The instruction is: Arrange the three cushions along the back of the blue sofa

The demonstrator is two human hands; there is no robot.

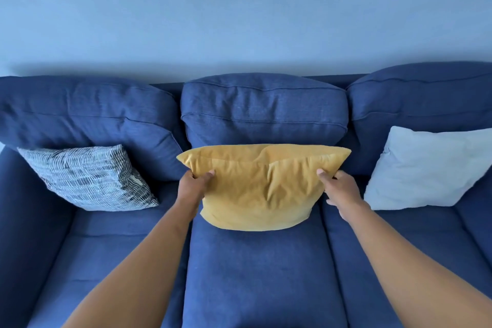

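A yellow cushion [259, 186] stands on the middle seat of the blue sofa [263, 274], leaning against the middle back pad. My left hand [193, 185] grips its left edge, thumb on the front. My right hand [339, 186] holds its right edge the same way. A black-and-white patterned cushion [87, 177] leans against the left back pad. A pale grey cushion [428, 168] leans against the right back pad. Neither of those two is touched.
The sofa's left armrest [24, 234] rises at the left edge of view. A plain blue-grey wall [239, 13] stands behind the sofa. The front parts of the seat pads show bare fabric.
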